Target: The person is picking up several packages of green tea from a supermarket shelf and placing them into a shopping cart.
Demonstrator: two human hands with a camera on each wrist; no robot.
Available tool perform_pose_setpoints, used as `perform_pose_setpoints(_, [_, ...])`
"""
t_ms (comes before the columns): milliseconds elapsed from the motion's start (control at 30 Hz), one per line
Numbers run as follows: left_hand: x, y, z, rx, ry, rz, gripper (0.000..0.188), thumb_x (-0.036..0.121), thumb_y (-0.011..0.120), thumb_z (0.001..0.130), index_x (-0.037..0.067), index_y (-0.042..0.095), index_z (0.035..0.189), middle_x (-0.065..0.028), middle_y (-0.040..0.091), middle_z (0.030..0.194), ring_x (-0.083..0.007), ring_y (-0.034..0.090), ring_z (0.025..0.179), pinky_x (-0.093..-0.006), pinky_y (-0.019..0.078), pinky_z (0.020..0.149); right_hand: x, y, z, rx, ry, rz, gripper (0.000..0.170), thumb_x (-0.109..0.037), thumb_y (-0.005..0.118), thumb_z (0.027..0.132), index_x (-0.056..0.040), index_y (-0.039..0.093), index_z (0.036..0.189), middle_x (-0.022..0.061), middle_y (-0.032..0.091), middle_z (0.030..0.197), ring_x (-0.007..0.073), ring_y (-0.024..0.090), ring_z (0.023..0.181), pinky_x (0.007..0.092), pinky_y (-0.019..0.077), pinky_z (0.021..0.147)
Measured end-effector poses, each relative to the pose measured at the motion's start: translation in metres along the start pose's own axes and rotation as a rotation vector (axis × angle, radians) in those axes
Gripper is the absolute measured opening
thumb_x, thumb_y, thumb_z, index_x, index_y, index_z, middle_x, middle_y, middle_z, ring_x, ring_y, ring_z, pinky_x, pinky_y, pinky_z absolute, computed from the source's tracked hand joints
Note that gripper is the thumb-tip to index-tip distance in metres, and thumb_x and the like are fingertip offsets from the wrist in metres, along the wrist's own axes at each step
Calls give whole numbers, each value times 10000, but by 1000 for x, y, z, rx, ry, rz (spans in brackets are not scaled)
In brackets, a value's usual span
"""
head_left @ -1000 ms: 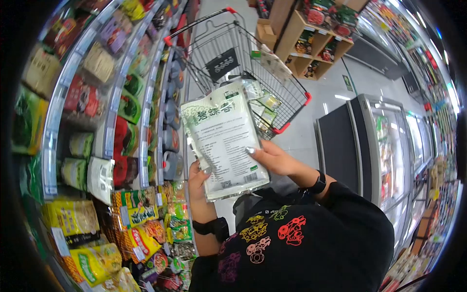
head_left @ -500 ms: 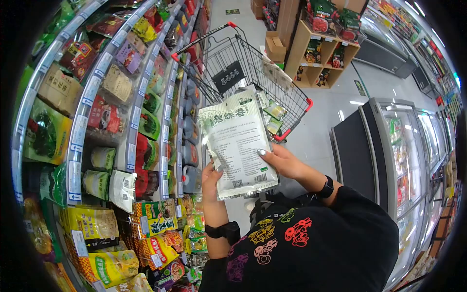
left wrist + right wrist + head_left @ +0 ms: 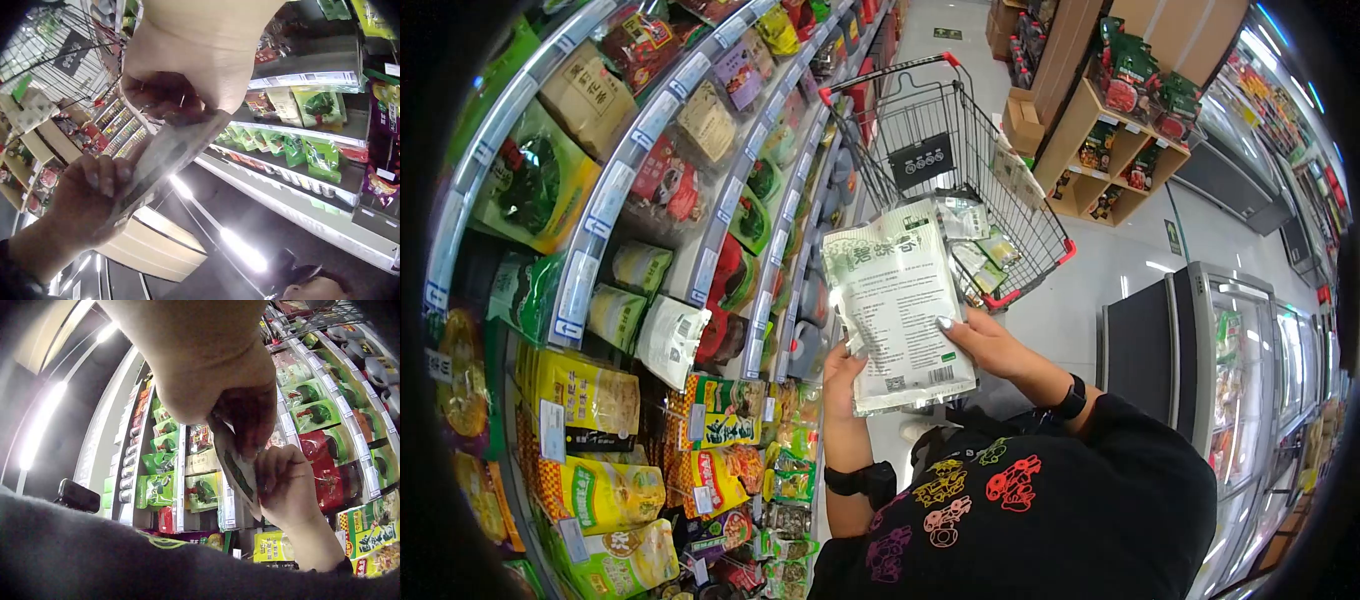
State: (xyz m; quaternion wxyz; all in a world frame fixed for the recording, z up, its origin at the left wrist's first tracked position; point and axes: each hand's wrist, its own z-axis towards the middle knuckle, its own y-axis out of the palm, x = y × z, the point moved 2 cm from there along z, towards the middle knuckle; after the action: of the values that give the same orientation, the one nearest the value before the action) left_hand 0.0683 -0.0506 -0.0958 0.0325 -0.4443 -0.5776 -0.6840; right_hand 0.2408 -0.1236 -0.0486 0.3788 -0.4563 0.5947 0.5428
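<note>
A silvery-white food pouch (image 3: 900, 300) with green Chinese lettering, small print and a barcode is held up in front of the person's body. On its left lower edge the left hand (image 3: 841, 378) grips it, thumb on the printed face. The right hand (image 3: 990, 345) pinches the opposite edge, its thumb also on the front. Seen edge-on in the left wrist view, the pouch (image 3: 156, 165) spans from one hand to the other. In the right wrist view both hands hold the pouch (image 3: 231, 465), their fingers curled behind it.
A wire shopping cart (image 3: 920, 160) with several packets inside stands just ahead. Shelves (image 3: 650, 130) of bagged foods line the left side, with a white pouch (image 3: 672, 340) jutting out. On the right are a freezer case (image 3: 1190, 350) and a wooden display rack (image 3: 1115, 150).
The head view has shifted, so the shelves, cart and rack appear farther right. The pouch stays in both hands, its top tilting slightly and its lettering partly washed by glare.
</note>
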Motion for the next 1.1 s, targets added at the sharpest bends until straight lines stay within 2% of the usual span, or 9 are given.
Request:
perform_pose_setpoints(300, [2,6,-8,7,11,25,337,65,471,712,-74,473,1019,-143,560,932,-201,558,817,-289,440,734,-4,2,-8,0,5,-46,321,-177,395,861,34,409,1103,66,504,1013,98,470,905,236,397,772])
perform_pose_setpoints(500, [9,14,-19,20,74,72,300,47,471,730,-64,488,1008,-136,561,941,-195,558,821,-286,439,736,-6,8,-8,-6,-9,31,304,-172,397,860,35,432,1079,59,518,987,97,485,876,234,408,753])
perform_pose_setpoints(867, [34,22,-44,93,248,215,279,79,515,750,-64,499,989,-114,572,914,-156,557,782,-260,438,700,-16,25,7,-230,-37,20,334,-203,363,875,39,411,1101,72,510,1008,102,481,896,236,405,763])
perform_pose_setpoints(967, [34,25,-42,101,246,224,267,76,515,750,-64,506,978,-112,573,907,-152,558,771,-254,438,694,-18,25,9,-203,-66,32,313,-204,377,868,22,427,1078,65,523,963,97,502,848,230,420,728])
perform_pose_setpoints(1100, [32,29,-34,95,229,253,234,69,508,755,-53,522,954,-104,579,878,-139,556,753,-244,436,675,-19,19,8,-164,-56,14,325,-206,383,867,28,420,1088,68,517,984,100,491,874,235,411,749])
